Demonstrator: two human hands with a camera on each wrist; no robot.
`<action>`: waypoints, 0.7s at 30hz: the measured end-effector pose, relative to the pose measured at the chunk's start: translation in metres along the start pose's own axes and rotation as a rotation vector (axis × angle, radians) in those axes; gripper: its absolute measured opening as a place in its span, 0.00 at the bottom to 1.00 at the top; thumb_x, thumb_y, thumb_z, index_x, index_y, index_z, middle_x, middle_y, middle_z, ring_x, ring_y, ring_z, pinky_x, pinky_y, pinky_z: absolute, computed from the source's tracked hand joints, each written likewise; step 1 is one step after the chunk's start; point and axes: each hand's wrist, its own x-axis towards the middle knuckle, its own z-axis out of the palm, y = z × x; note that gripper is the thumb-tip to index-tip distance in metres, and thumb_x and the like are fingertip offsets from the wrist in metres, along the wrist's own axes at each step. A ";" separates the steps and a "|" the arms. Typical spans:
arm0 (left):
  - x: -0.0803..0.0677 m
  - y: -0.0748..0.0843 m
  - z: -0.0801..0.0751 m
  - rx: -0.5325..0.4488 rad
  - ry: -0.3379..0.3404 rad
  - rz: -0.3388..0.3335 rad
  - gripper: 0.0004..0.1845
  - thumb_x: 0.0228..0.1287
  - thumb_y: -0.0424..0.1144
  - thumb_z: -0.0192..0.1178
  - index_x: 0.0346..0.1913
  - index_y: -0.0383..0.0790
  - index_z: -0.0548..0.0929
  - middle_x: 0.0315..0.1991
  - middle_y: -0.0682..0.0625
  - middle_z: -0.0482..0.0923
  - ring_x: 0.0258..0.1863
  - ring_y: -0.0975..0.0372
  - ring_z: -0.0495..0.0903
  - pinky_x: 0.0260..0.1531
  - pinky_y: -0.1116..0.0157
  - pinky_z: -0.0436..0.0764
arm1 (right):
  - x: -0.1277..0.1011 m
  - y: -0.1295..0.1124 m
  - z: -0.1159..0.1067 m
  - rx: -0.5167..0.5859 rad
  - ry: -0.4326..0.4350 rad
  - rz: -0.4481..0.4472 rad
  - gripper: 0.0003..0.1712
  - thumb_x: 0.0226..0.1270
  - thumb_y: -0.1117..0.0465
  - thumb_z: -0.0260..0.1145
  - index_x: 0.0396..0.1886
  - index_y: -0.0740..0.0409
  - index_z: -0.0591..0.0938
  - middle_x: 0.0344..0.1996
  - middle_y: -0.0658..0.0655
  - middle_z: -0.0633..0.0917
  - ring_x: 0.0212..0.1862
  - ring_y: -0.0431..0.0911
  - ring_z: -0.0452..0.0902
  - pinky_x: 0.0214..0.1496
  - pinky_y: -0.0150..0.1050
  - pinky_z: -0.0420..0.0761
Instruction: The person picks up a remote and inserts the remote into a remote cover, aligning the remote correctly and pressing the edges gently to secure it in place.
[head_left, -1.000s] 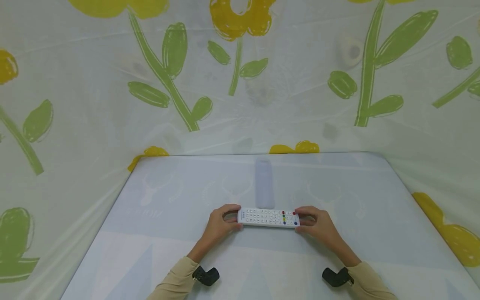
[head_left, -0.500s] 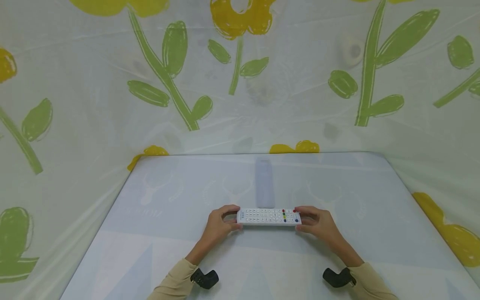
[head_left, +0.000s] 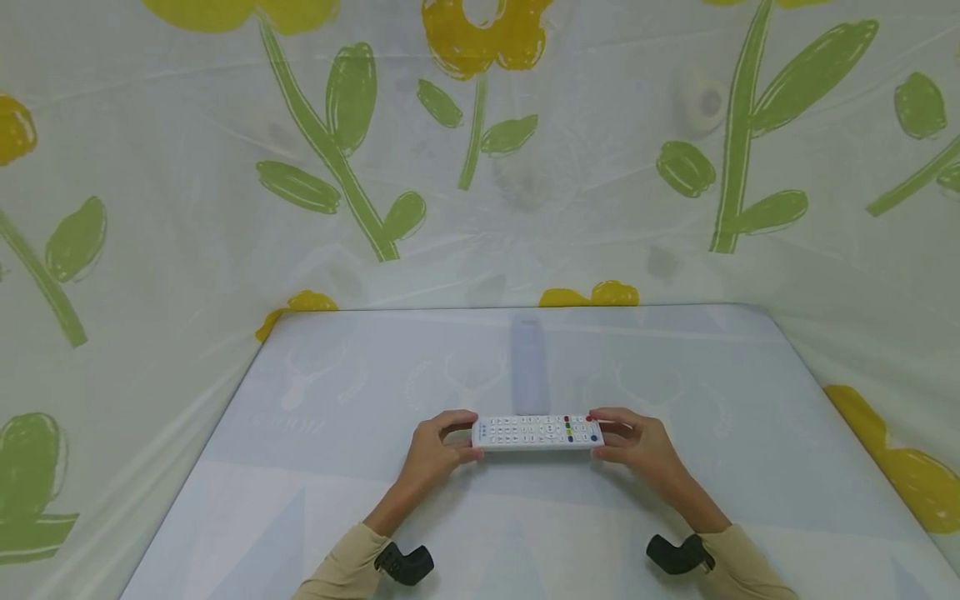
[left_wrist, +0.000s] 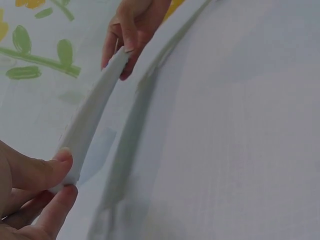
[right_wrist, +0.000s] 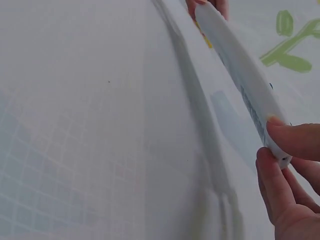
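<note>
Both hands, the left hand (head_left: 433,450) and the right hand (head_left: 636,443), are pinching the ends of the remote (head_left: 537,433), hovering at 6 o'clock above the table (head_left: 750,400); it is probably handling light, stiff, smooth-sided, best gripped endwise.

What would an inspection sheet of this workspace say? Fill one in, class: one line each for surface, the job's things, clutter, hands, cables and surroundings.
Surface: pale blue table with faint printed shapes.
Job's things: white remote control, buttons up, held crosswise just above the table; its shadow shows in both wrist views.
Clutter: nothing seen.
Hands: left hand pinches the remote's left end between thumb and fingers; right hand pinches the end with the coloured buttons.
Cables: nothing seen; a black wrist camera mount sits at each beige sleeve.
Surroundings: sheeting printed with yellow flowers and green leaves stands behind and at both sides of the table.
</note>
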 end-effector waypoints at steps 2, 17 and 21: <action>-0.002 0.002 0.000 -0.009 0.000 0.004 0.26 0.43 0.24 0.71 0.51 0.34 0.80 0.52 0.43 0.77 0.53 0.52 0.77 0.44 0.69 0.80 | 0.000 0.000 -0.001 -0.006 -0.001 -0.011 0.32 0.48 0.63 0.76 0.56 0.62 0.78 0.58 0.61 0.76 0.56 0.57 0.75 0.48 0.35 0.80; -0.008 0.014 -0.005 -0.150 -0.024 0.032 0.26 0.45 0.21 0.69 0.52 0.32 0.79 0.55 0.41 0.74 0.57 0.48 0.73 0.48 0.68 0.78 | 0.000 -0.008 -0.006 0.043 -0.001 -0.058 0.32 0.50 0.63 0.75 0.57 0.64 0.78 0.59 0.60 0.74 0.57 0.57 0.73 0.49 0.35 0.79; -0.007 0.017 -0.007 -0.184 -0.028 0.036 0.26 0.46 0.20 0.69 0.53 0.31 0.78 0.56 0.41 0.73 0.59 0.49 0.72 0.49 0.67 0.77 | -0.001 -0.011 -0.008 0.062 0.003 -0.054 0.33 0.50 0.63 0.76 0.57 0.65 0.77 0.59 0.60 0.74 0.57 0.57 0.74 0.49 0.36 0.80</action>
